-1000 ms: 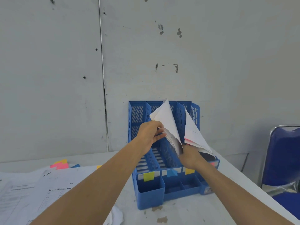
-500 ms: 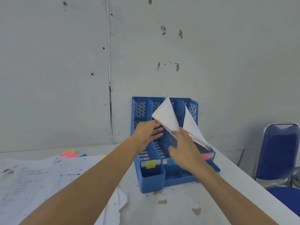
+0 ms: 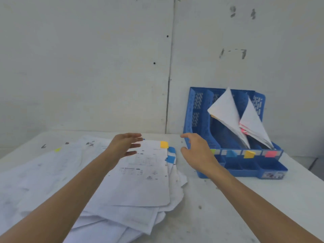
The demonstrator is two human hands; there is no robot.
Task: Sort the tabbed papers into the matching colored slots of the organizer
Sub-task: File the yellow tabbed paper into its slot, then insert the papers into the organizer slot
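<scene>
On the table [image 3: 228, 216], white printed papers [image 3: 52, 181] are spread in a loose pile at left. The top sheet [image 3: 143, 181] is laid with its long axis running away, its orange tab [image 3: 164, 144] at the far right corner. The left hand [image 3: 125, 146] is held open over its far end. The right hand [image 3: 198, 153] is held open and empty beside the blue organizer [image 3: 192, 120], where two bundles [image 3: 226, 111] are leaned in the right-hand slots.
</scene>
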